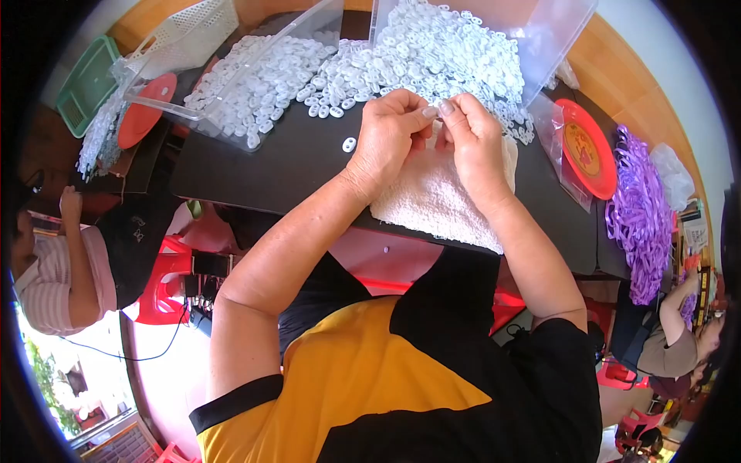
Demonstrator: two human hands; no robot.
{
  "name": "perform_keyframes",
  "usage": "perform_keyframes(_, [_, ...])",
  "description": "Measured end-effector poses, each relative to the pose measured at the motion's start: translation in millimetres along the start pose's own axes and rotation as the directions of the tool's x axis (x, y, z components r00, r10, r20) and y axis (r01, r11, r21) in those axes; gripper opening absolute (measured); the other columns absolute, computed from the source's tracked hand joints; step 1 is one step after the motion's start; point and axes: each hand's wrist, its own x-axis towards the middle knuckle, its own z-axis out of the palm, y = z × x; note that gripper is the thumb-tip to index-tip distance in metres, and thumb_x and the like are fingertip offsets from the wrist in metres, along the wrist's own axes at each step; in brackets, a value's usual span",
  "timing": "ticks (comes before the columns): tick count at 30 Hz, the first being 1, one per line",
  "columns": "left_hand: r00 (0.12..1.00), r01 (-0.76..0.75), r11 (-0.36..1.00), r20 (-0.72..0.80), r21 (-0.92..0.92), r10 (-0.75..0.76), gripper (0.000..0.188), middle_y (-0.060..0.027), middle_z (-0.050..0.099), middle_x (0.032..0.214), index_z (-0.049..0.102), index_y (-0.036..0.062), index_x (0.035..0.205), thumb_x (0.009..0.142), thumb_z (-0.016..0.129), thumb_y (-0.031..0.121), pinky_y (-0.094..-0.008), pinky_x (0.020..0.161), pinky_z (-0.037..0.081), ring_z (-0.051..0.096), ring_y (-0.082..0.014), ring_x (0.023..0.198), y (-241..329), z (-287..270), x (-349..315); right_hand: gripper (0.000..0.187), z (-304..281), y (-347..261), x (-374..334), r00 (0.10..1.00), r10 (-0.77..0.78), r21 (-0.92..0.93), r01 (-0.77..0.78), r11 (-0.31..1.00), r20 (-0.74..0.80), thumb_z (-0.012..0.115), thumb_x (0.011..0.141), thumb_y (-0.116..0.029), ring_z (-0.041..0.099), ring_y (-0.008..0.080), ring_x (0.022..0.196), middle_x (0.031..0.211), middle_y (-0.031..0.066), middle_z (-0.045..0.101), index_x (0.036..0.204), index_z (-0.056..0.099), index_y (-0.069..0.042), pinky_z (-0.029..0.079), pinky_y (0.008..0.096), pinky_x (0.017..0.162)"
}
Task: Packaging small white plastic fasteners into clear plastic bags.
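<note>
A dark table (270, 174) stretched beneath a worker's two bare hands, its far side given over to a left clear bin (330, 19) at 10 o'clock from the hands and a right clear bin (552, 46) at 1 o'clock. Between and within them, at 12 o'clock, spread a heap of white two-holed pieces (455, 54), its near edge just beyond the fingers. A white towel (448, 193) lay at 6 o'clock, under the hands and reaching the table's near edge, while a bundle of purple ribbon (642, 208) hung at 4 o'clock and a red plate (604, 174) sat at 3 o'clock, well apart from the work.

The left hand (390, 139) and right hand (475, 143) met above the towel's far end, thumbs and forefingers drawn together in facing pinches. Whether either was clamped on a piece could not be told; the fingers hid whatever lay between them. Such close fingertip work appeared to call for light, even pressure, both pinches level, and wrists kept low over the cloth, where anything dropped would likely land softly and stay put. Turning the thumbs slightly outward would have opened the contact point to view. One loose white piece (349, 144) lay alone toward 8 o'clock, best kept clear of the left wrist.
</note>
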Motion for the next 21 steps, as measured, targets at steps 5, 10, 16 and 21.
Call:
perform_keyframes(5, [1.0, 0.006, 0.998, -0.013, -0.06, -0.007, 0.012, -0.0021, 0.054, 0.065, 0.058, 0.002, 0.084, 0.09, 0.062, 0.012, -0.0219, 0.04, 0.032, 0.045, -0.0082, 0.048, -1, -3, 1, 0.024, 3, 4, 1, 0.995, -0.091, -0.038, 0.089, 0.995, -0.04, 0.055, 0.096, -0.019, 0.044, 0.0084, 0.055, 0.06, -0.0002, 0.048, 0.079, 0.054, -0.001, 0.041, 0.0266, 0.051])
perform_keyframes(10, [1.0, 0.006, 0.996, 0.022, -0.088, -0.004, 0.012, -0.0032, 0.056, 0.067, 0.059, 0.0013, 0.085, 0.09, 0.062, 0.011, -0.0217, 0.042, 0.034, 0.047, -0.0089, 0.05, 7, 1, -3, 0.026, -12, -12, 6, 0.999, 0.023, 0.164, -0.029, 0.986, 0.037, 0.056, 0.096, -0.02, 0.044, 0.0082, 0.055, 0.06, -0.0009, 0.045, 0.077, 0.054, -0.002, 0.038, 0.0258, 0.052])
perform_keyframes(16, [0.999, 0.001, 0.996, 0.039, -0.089, 0.002, 0.012, -0.004, 0.058, 0.07, 0.06, 0.0004, 0.09, 0.091, 0.062, 0.012, -0.0218, 0.043, 0.035, 0.048, -0.0095, 0.051, 7, 0, -3, 0.024, -26, -16, 11, 0.994, 0.034, 0.184, -0.053, 0.982, 0.106, 0.057, 0.095, -0.021, 0.044, 0.0074, 0.055, 0.06, -0.0017, 0.045, 0.079, 0.057, -0.003, 0.037, 0.023, 0.053])
perform_keyframes(21, [0.995, -0.078, 0.993, 0.056, -0.088, 0.083, 0.012, -0.002, 0.061, 0.071, 0.062, 0.0016, 0.094, 0.087, 0.068, 0.009, -0.0196, 0.044, 0.038, 0.051, -0.006, 0.055, 12, 1, -5, 0.023, -31, -23, 10, 0.971, 0.039, 0.16, -0.079, 0.984, 0.235, 0.056, 0.096, -0.021, 0.051, 0.0102, 0.059, 0.063, -0.001, 0.048, 0.084, 0.059, -0.001, 0.04, 0.0235, 0.058])
